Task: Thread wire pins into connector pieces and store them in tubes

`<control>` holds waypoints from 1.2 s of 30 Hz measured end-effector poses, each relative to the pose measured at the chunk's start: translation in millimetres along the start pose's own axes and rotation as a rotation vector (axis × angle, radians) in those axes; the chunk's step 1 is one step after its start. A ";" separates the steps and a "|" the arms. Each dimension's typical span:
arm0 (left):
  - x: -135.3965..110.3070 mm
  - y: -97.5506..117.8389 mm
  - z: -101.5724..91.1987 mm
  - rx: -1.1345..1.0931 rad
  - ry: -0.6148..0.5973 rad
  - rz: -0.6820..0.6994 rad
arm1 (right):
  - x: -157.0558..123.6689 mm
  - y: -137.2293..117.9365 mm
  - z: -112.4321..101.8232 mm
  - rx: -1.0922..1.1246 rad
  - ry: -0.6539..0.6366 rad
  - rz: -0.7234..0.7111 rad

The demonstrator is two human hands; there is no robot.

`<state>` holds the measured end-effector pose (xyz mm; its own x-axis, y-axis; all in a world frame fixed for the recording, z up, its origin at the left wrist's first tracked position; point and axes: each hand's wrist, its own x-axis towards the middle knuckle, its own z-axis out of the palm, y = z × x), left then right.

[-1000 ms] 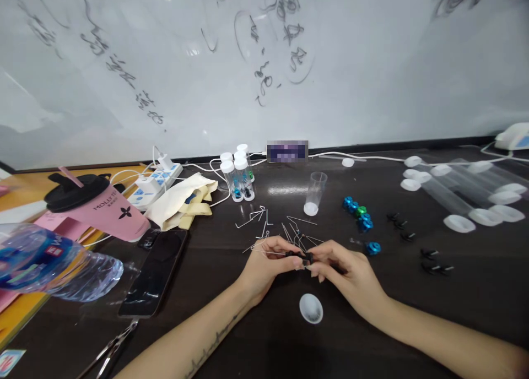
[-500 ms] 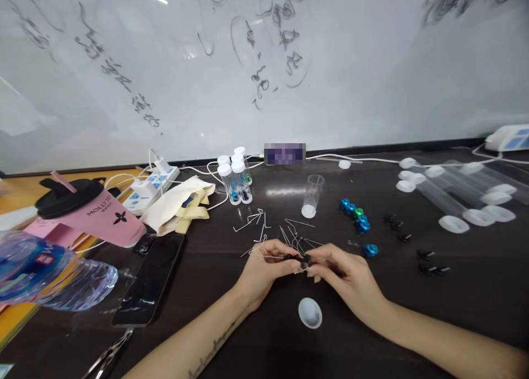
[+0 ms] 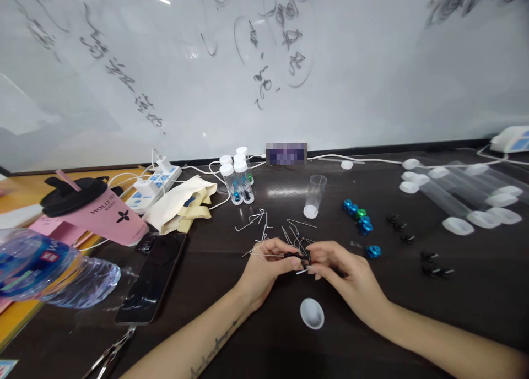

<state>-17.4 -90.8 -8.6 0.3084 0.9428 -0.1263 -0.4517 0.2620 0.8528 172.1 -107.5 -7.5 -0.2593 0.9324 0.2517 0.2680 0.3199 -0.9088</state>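
A small black part [image 3: 296,258] with a thin bent metal wire [image 3: 270,254] is held between both hands above the dark table. My left hand [image 3: 261,271] is closed on its left side, thumb in front, and the wire sticks out to the left over the fingers. At the right end, my right hand [image 3: 349,266] pinches the same part with thumb and fingertips. Just beyond the hands lie several loose bent wires [image 3: 293,236]. A white oval cap [image 3: 312,313] rests on the table below them. Fingers hide much of the black part.
Behind the hands stands a clear tube [image 3: 316,194]; capped tubes [image 3: 242,183] are farther left. Blue and green metal parts [image 3: 365,225], black pieces [image 3: 430,256] and lying tubes [image 3: 450,194] are rightward. At left are a phone [image 3: 151,280], pliers [image 3: 109,354], bottle [image 3: 53,269] and pink cup [image 3: 107,211].
The whole view has shifted slightly, so everything sits a little farther right. Both hands keep their hold on the black part, with only a slight change at the fingertips.
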 end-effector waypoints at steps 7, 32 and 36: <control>-1.7 -0.2 -1.4 0.035 -0.057 0.004 | 0.1 -2.6 0.1 -0.003 -0.035 -0.044; 0.2 -0.1 -0.5 -0.043 0.028 0.025 | 90.2 5.7 -49.5 -0.378 0.307 -0.093; 0.1 0.4 0.3 -0.037 0.055 0.029 | 116.9 24.2 -41.9 -0.369 0.188 -0.026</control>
<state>-17.2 -90.7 -8.1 0.2486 0.9598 -0.1307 -0.4910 0.2411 0.8371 187.1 16.3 13.8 -0.1052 0.9269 0.3603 0.5874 0.3503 -0.7296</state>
